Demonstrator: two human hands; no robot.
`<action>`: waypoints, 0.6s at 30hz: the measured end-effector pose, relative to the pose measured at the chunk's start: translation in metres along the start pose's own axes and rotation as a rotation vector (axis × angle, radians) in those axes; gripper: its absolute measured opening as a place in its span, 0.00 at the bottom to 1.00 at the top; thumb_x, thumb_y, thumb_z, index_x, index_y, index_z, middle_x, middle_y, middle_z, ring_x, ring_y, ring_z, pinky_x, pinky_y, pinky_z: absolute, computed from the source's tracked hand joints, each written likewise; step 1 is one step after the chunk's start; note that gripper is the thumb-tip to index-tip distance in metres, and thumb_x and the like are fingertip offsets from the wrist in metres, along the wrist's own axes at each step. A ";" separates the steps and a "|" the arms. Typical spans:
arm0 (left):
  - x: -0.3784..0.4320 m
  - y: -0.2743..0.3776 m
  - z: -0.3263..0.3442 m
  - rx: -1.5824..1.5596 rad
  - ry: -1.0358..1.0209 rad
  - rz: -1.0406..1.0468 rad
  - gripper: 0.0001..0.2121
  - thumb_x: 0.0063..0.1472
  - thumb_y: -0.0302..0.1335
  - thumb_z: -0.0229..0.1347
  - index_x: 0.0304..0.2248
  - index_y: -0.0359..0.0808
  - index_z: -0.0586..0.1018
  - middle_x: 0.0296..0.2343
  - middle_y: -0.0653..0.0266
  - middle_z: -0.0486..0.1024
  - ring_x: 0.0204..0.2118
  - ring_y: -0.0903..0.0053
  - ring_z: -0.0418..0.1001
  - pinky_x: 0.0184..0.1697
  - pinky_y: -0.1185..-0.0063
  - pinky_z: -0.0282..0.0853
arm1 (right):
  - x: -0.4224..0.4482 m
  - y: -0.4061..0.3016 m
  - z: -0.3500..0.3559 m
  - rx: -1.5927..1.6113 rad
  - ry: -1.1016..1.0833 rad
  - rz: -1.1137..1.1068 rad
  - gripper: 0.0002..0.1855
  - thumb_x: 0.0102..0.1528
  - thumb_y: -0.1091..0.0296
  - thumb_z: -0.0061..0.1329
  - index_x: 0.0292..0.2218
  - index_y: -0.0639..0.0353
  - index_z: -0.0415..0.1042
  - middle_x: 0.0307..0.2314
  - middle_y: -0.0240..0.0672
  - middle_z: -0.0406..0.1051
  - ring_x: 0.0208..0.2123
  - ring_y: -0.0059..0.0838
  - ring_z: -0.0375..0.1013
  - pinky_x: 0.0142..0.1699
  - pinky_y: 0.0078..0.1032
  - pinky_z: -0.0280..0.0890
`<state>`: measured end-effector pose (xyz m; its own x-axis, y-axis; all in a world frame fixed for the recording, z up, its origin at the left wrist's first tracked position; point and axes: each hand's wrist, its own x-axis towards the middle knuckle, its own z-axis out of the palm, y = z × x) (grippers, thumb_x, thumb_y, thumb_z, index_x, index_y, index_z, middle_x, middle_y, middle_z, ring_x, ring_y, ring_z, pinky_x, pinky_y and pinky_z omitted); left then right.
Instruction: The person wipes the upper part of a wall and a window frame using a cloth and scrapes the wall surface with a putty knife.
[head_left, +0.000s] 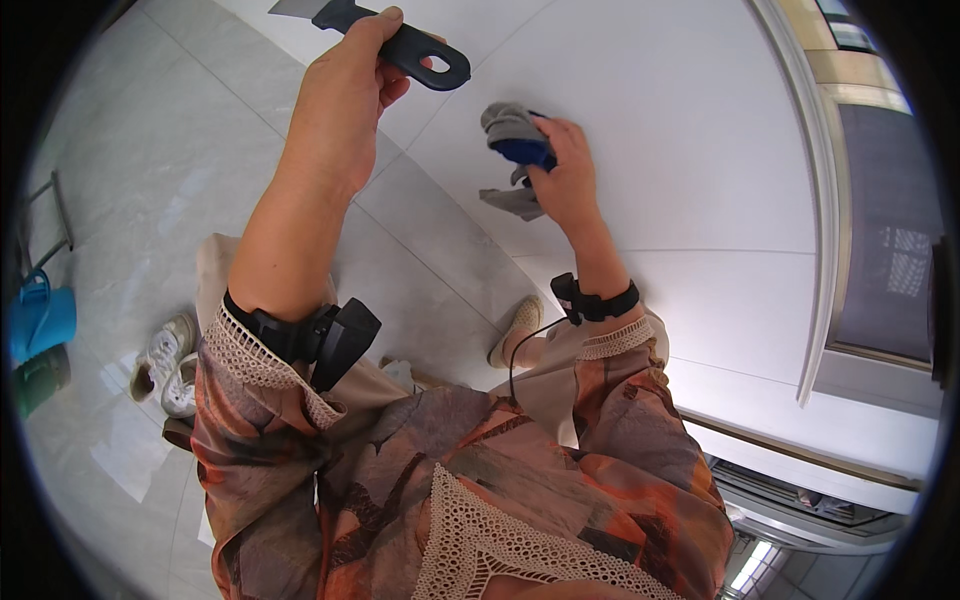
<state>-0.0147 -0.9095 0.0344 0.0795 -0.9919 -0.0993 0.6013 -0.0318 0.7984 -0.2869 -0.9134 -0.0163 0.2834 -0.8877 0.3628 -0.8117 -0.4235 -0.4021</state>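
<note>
A scraper (420, 56) with a black plastic handle, a hole near its end, is gripped in my left hand (337, 112). Its metal blade points to the upper left and is cut off by the picture's top edge. Lower and to the right, my right hand (566, 176) holds a bunched grey and blue cloth (517, 131). The cloth is close to the white tiled wall (660, 142); whether it touches the wall cannot be told. Black straps with devices are on both forearms.
Grey floor tiles (180, 157) spread out at left. White sneakers (169, 356), a blue plastic vessel (45, 319), a green container (41, 379) and a metal frame (60, 214) stand there. On the right is a framed window (885, 225). A cable (517, 360) hangs from the right strap.
</note>
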 end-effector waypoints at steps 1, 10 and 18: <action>0.000 -0.001 0.001 0.011 -0.003 0.007 0.14 0.62 0.39 0.46 0.34 0.36 0.75 0.34 0.64 0.77 0.38 0.82 0.70 0.48 0.80 0.59 | 0.022 -0.016 -0.032 -0.174 0.189 -0.138 0.30 0.38 0.82 0.51 0.46 0.53 0.70 0.46 0.39 0.63 0.47 0.45 0.63 0.49 0.33 0.63; 0.002 -0.008 0.008 -0.016 0.001 0.009 0.15 0.62 0.39 0.46 0.33 0.36 0.76 0.33 0.65 0.77 0.39 0.82 0.70 0.48 0.80 0.59 | 0.090 0.022 -0.022 -0.881 0.644 -0.493 0.24 0.38 0.81 0.50 0.39 0.48 0.75 0.44 0.26 0.68 0.37 0.32 0.64 0.38 0.23 0.67; 0.008 -0.004 0.011 0.050 0.058 0.004 0.14 0.63 0.38 0.45 0.33 0.36 0.75 0.32 0.65 0.77 0.38 0.82 0.70 0.47 0.81 0.60 | -0.067 0.105 0.159 -0.699 -0.750 0.062 0.13 0.47 0.69 0.52 0.37 0.55 0.75 0.38 0.39 0.71 0.45 0.39 0.68 0.42 0.32 0.69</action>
<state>-0.0253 -0.9189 0.0372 0.1283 -0.9833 -0.1289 0.5603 -0.0353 0.8275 -0.3098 -0.9270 -0.2166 0.2822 -0.8904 -0.3570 -0.8837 -0.3861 0.2645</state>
